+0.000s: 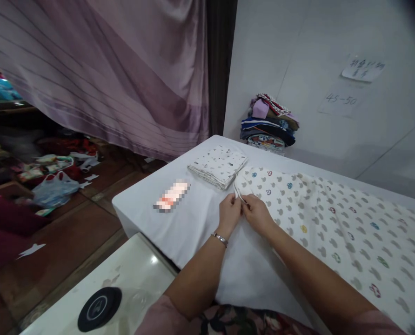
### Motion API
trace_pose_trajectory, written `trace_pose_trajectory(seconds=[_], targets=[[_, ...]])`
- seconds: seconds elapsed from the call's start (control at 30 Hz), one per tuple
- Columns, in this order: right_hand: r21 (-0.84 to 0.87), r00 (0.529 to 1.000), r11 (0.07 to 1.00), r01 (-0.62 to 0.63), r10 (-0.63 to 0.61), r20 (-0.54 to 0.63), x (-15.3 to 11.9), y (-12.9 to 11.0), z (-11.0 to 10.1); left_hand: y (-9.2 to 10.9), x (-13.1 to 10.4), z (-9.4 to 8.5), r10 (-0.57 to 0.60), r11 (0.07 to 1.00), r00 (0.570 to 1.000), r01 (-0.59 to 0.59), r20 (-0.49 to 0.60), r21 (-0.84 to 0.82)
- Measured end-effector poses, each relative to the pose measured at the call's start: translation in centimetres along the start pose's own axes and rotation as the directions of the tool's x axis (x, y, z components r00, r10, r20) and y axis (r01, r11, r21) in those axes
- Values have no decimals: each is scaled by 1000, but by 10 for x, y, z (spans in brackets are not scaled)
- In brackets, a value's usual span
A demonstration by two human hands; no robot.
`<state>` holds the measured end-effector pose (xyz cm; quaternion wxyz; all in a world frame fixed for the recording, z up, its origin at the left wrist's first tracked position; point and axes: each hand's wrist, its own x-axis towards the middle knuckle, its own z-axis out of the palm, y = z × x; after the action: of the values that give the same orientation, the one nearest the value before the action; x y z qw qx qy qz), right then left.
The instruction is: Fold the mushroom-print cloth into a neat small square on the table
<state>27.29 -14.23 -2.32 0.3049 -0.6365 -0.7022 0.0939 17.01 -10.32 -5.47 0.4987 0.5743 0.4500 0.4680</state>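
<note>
On white sheet [174, 237], cloth [319, 223] lies spread, beside folded pile [219, 164]. Left hand [229, 211] and right hand [259, 214] pinch cloth edge, fingertips closed (hands almost touching). Step seems edge-aligning; next move calls for steady, even grip.

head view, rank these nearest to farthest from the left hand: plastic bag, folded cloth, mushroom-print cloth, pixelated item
1. Mushroom-print cloth: edge pinched in the left hand
2. Folded cloth: just ahead, on the white surface
3. Pixelated item: left of the hand, same surface
4. Plastic bag: on the floor, far left
</note>
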Motion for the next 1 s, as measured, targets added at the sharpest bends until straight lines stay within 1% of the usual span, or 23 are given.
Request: trace_pose_trajectory(seconds=[0.1,0.2,0.3,0.37,0.47,0.53,0.6,0.67,0.73,0.8,0.9,1.0], targets=[[-15,1000,1000,-14,14,27,-2,-3,3,2,0,-2,48,997,998,-46,-32,56],[-37,998,999,-40,42,56,-4,-7,7,5,1,-4,42,996,998,-37,-54,81],[-51,992,997,-59,64,105,-6,-11,10,7,3,-5,-20,999,997,24,-76,44],[-28,988,998,-55,59,143,-8,-15,10,8,5,-6,-71,997,994,73,-86,18],[24,982,1000,-11,7,188,-13,-17,5,8,9,-11,-164,986,984,163,-71,-17],[41,977,999,34,-42,209,-22,-16,-2,9,12,-16,-191,981,979,189,-70,-34],[40,971,997,73,-80,226,-37,-11,-12,11,13,-22,-160,987,984,158,-80,-33],[32,966,995,97,-102,240,-59,-4,-22,16,12,-28,-117,993,988,116,-97,-17],[2,967,995,100,-97,236,-86,3,-30,23,10,-33,-86,996,988,89,-125,12],[-48,977,996,74,-63,203,-114,6,-35,32,6,-39,-57,997,986,64,-159,40],[-108,984,994,13,6,178,-147,8,-35,41,-2,-53,-9,997,975,27,-220,78],[-155,978,988,10,23,209,-165,9,-27,37,-7,-71,-1,989,973,35,-233,143]])
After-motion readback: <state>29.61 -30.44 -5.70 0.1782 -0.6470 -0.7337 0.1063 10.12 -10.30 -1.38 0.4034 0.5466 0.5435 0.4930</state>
